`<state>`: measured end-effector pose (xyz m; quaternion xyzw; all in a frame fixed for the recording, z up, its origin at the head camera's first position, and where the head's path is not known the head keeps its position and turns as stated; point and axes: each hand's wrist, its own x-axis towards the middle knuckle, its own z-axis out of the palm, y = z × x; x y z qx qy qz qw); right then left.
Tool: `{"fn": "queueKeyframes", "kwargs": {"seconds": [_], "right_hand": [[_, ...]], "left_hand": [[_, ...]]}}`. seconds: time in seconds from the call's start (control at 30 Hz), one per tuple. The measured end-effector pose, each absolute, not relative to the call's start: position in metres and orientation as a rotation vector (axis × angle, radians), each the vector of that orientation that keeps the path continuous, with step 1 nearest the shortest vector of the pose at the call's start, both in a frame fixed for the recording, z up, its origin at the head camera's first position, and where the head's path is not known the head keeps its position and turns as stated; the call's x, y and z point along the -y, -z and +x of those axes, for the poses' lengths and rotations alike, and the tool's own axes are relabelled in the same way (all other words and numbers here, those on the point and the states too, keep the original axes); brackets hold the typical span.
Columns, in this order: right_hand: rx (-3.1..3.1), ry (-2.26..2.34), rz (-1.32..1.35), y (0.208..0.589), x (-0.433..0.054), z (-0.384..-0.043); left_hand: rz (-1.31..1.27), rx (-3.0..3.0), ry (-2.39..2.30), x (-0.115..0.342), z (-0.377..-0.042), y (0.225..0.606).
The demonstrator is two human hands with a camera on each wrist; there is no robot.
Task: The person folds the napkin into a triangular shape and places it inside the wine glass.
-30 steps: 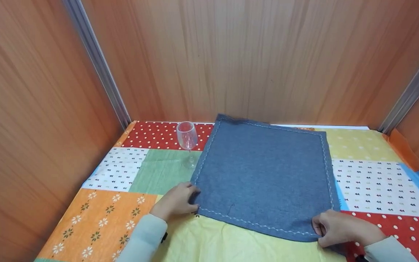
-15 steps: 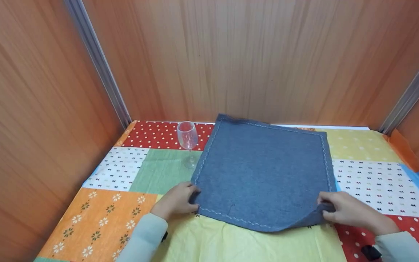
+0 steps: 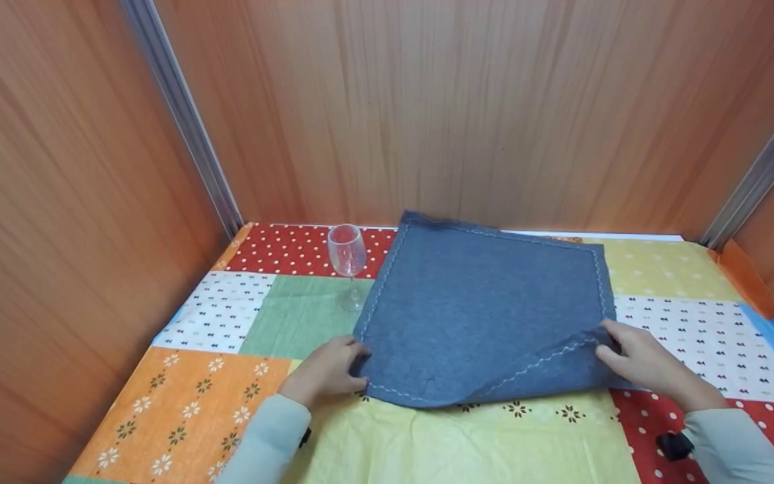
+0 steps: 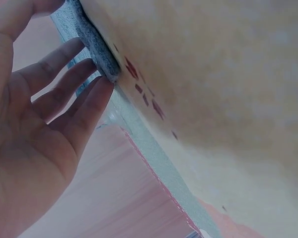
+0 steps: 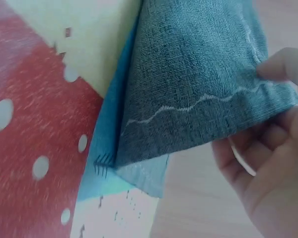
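A square grey-blue cloth [image 3: 481, 296] with white zigzag stitching along its border lies mostly flat on the patchwork tablecloth. My right hand [image 3: 649, 366] pinches its near right corner, which is lifted and folded inward. In the right wrist view, the thumb presses on the stitched face of the cloth [image 5: 198, 64] while the fingers are beneath. At the near left corner, my left hand [image 3: 326, 373] touches the cloth's edge with fairly straight, spread fingers. The left wrist view has those fingers [image 4: 89, 104] against the thick edge of the cloth [image 4: 97, 47].
Left of the cloth stands a clear stemmed glass [image 3: 348, 259], upright and near its edge. The patchwork tablecloth [image 3: 205, 403] covers the table. Wood-grain panels [image 3: 461, 114] rise at the back and both sides, joined by metal corner strips [image 3: 182, 114].
My right hand has picked up the near right corner of the cloth and drawn it away from me, so the near edge folds up diagonally. The left hand stays in place.
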<state>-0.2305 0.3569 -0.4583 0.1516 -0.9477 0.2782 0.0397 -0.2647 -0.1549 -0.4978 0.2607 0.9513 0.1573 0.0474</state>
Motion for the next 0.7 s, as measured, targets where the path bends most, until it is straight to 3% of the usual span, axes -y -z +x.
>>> {"fn": "queueKeyframes", "kwargs": {"seconds": [0.7], "right_hand": [[2.691, -0.974, 0.516, 0.499, -0.297, -0.321]], "left_hand": [[0.776, -2.905, -0.501, 0.151, -0.267, 0.497]]}}
